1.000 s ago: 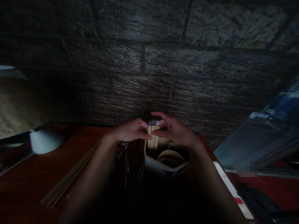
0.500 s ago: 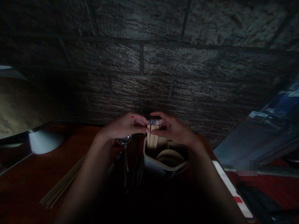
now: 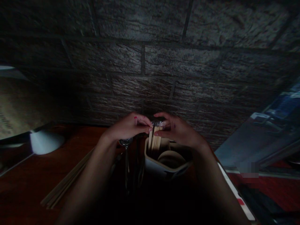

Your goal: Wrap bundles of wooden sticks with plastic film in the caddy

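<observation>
A bundle of pale wooden chopsticks [image 3: 156,143] stands upright with its lower ends inside a white utensil holder [image 3: 152,165]. My left hand [image 3: 133,126] pinches the sticks at the left edge of the bundle, near their tops. From the other side, my right hand [image 3: 178,129] is closed around the rest, its thumb across the front. Something shiny, like clear plastic wrap [image 3: 159,122], shows at the top between both hands. A narrow dark gap parts the left sticks from the others. Within the holder is a round, pale inner rim [image 3: 172,157].
Left of the holder lie a metal ladle [image 3: 126,143] and other dim utensils. Loose chopsticks [image 3: 67,179] rest on the wooden table [image 3: 77,137] by my left forearm. A white cone-shaped object [image 3: 45,143] is farther left, a phone-like slab [image 3: 236,193] at right. A stone-block wall [image 3: 150,62] rises behind.
Both hands and the tops of the chopsticks have shifted slightly right. The gap between the left sticks and the rest of the bundle is wider.
</observation>
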A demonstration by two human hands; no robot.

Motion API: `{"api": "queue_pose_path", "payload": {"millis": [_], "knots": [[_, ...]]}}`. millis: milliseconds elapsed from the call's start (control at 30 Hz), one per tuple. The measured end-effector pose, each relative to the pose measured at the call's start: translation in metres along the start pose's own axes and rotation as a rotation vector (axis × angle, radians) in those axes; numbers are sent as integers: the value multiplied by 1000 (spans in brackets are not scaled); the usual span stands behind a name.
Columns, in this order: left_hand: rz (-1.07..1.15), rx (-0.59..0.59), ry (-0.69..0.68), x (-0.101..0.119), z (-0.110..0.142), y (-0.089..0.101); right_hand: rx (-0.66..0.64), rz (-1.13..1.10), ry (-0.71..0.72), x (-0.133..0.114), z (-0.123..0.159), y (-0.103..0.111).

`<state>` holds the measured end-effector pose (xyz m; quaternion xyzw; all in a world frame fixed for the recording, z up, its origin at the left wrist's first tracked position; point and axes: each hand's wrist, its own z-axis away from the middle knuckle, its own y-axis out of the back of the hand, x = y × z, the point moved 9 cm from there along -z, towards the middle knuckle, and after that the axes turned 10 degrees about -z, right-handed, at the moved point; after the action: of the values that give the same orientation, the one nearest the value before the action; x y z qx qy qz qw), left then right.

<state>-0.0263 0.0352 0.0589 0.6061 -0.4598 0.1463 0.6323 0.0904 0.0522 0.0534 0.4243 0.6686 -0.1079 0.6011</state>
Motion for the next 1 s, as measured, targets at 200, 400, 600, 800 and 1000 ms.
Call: {"api": "queue_pose_path", "payload": {"millis": [200, 400, 600, 800, 1000], "knots": [[9, -6, 12, -4, -1, -2, 53, 30, -13, 2, 0, 2], [40, -26, 41, -7, 0, -2, 24, -45, -25, 4, -2, -3], [6, -71, 71, -6, 2, -1, 0, 1, -3, 2, -3, -5], [96, -47, 67, -10, 1, -3, -15, 15, 62, 1, -5, -7], [128, -89, 45, -15, -2, -10, -42, 14, 65, -3, -5, -9]]}}
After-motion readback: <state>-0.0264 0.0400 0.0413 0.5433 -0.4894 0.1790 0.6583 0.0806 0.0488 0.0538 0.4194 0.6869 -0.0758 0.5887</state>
